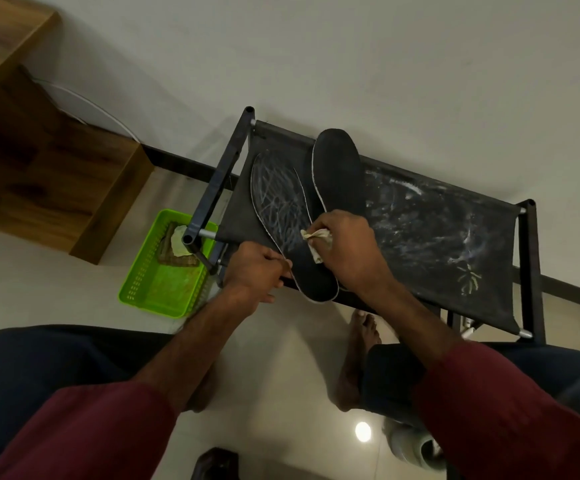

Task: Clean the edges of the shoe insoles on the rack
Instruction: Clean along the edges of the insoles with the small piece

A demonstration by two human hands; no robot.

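left hand seemingly pinches the insole; right hand holds cloth against it.

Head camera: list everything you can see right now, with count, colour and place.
rack: 1, black frame, fabric shelf smeared white, against the wall
near insole: 1, black, pale edge, grey streaks, shelf's left part
far insole: 1, black, pale edge, beside it, nearer the wall
cloth: 1, off-white, on the near insole
basket: 1, green, floor left of the rack, holding rags
wooden furniture: 1, brown, upper left
grey footwear: floor, bottom right, count unclear
feet: 2, bare, on the floor
left hand: holds the near insole's edge
right hand: grips the cloth
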